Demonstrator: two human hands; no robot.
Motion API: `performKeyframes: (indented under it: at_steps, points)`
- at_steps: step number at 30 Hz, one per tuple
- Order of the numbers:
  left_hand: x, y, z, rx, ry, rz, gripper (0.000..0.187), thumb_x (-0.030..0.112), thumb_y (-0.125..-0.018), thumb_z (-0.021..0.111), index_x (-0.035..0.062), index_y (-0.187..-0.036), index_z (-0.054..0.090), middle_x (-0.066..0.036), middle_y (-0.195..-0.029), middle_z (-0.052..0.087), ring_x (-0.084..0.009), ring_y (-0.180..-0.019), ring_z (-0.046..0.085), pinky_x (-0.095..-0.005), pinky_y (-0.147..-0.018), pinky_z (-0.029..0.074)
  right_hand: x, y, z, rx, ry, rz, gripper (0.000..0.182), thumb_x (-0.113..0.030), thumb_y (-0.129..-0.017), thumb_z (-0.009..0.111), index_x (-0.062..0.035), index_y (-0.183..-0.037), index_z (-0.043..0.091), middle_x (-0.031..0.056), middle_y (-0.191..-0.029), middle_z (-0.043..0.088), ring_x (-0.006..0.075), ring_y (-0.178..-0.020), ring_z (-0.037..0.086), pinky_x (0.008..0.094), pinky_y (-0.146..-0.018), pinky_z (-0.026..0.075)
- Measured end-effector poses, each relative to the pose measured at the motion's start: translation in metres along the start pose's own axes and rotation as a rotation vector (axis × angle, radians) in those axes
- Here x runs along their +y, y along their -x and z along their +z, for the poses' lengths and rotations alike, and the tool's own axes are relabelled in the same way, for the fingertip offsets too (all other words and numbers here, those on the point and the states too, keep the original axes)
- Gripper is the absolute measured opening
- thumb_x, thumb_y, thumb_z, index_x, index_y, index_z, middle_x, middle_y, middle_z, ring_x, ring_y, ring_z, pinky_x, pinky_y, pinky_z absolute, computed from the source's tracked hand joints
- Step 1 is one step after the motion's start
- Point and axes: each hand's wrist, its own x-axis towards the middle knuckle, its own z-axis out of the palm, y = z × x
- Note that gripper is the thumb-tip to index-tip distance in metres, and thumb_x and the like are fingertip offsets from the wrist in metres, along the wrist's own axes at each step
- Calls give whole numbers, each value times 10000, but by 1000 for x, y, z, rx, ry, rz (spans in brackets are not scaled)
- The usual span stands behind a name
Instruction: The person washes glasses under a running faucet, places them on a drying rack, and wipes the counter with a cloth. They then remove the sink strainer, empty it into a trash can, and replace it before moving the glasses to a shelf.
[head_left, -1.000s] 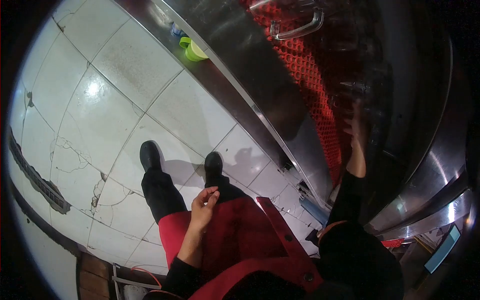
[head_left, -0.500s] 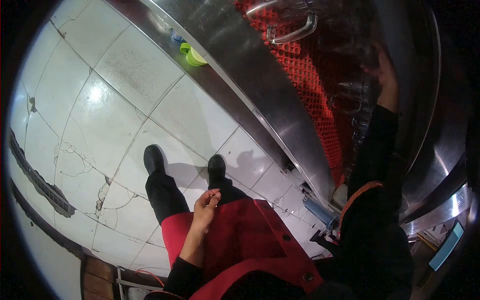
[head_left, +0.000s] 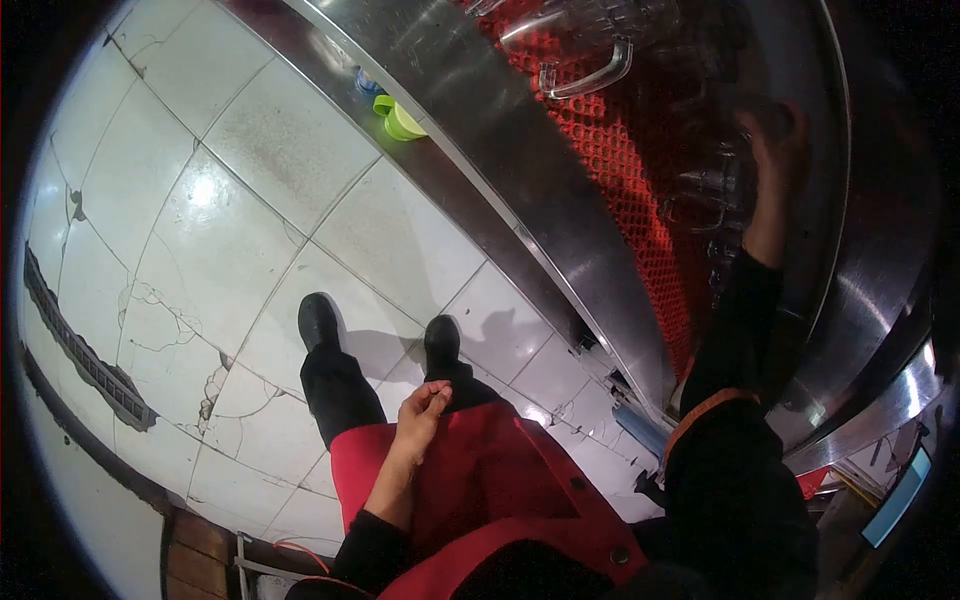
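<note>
Two hands showed, and they were far apart. The right hand (head_left: 772,150) was stretched out over the red mat (head_left: 620,190) on the steel counter (head_left: 500,130). It was up among the clear glass mugs (head_left: 712,195) that stood on that mat. Its fingers looked curled around something dark and round at the far side of the mat, but that spot was too dim, so I could not tell if the hand truly gripped it or only touched it. The arm was held long and straight, likely because that spot was far back on the mat.

The left hand (head_left: 425,410) hung low, well away from the mat, over the red apron (head_left: 470,480). Its fingers were bent in loosely with the tips close together, and it held nothing. It seemed to be just resting there, out of the way.

One big clear mug (head_left: 580,50) lay at the far end of the mat, with its handle toward the floor side. The mat had little holes, maybe so wet glasses could drip. Below the mat's counter edge, a green cup (head_left: 400,118) sat on a low ledge. Two black shoes (head_left: 320,320) stood on cracked white floor tiles (head_left: 250,200), beside the counter that held the mat
</note>
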Motion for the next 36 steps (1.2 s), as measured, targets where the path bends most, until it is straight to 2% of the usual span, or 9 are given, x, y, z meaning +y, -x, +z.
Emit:
performKeyframes:
  at_steps: [11, 13, 14, 16, 22, 26, 30, 35, 36]
  points:
    - [-6, -4, 4, 12, 115, -46, 231, 169, -834, 551, 11, -1004, 555, 0, -838, 558, -78, -791, 494, -209, -735, 389, 13, 120, 1, 345, -323, -171, 618, -143, -563, 790, -52, -1077, 460, 118, -1070, 481, 196, -969, 485, 289, -779, 447]
    - [-8, -5, 3, 17, 142, -49, 229, 169, -834, 550, 13, -1002, 555, 2, -833, 557, -78, -785, 495, -206, -731, 388, 17, 133, 2, 417, -58, -541, 599, -62, -585, 766, -31, -1083, 434, 110, -1034, 492, 194, -939, 499, 266, -782, 445]
    - [-10, -6, 3, 15, 134, -46, 229, 173, -834, 551, 17, -1000, 556, 4, -828, 556, -76, -778, 494, -202, -721, 388, 15, 136, 4, 415, -59, -541, 599, -62, -585, 766, -31, -1083, 434, 110, -1034, 492, 194, -939, 499, 266, -782, 445]
    - [-10, -7, 4, 11, 126, -44, 229, 178, -833, 553, 20, -999, 557, 6, -824, 556, -74, -771, 492, -199, -712, 387, -5, 147, 9, 175, -633, -302, 633, -49, -586, 749, -25, -1113, 399, 162, -1033, 477, 245, -954, 514, 310, -742, 500]
    - [-10, -7, 8, 13, 156, -54, 229, 189, -835, 552, 28, -997, 557, 18, -811, 545, -62, -736, 481, -186, -655, 382, -42, 126, 24, -145, -732, -244, 603, -22, -617, 713, -51, -1130, 397, 163, -1036, 476, 233, -898, 541, 293, -731, 513]
    - [-3, -5, 10, 8, 168, -61, 207, 184, -836, 552, 40, -984, 561, 32, -776, 532, -34, -648, 451, -161, -553, 350, -43, 88, 47, -52, -548, -368, 570, -28, -633, 702, -45, -1122, 408, 145, -1023, 489, 223, -885, 551, 289, -729, 508]
    - [-4, -6, 9, -9, 209, -75, 191, 180, -836, 554, 51, -977, 563, 42, -754, 526, -14, -595, 422, -146, -496, 317, -46, 52, 56, -218, -664, -407, 576, -101, -636, 728, -46, -1119, 419, 142, -1043, 481, 237, -932, 529, 308, -734, 494]
    - [-3, -7, 8, -33, 88, -54, 269, 258, -845, 540, 71, -1038, 542, 8, -822, 546, -75, -733, 496, -207, -600, 399, -41, 10, 75, -232, -809, -442, 573, -90, -577, 756, -21, -1078, 487, 103, -984, 542, 182, -898, 543, 277, -725, 465]
    - [-1, -6, 8, -23, 59, -48, 279, 264, -844, 540, 71, -1046, 540, 5, -830, 549, -74, -749, 495, -207, -613, 395, -47, 10, 74, -136, -563, -496, 618, -153, -580, 768, -19, -1104, 469, 120, -1016, 520, 204, -927, 527, 303, -747, 452]
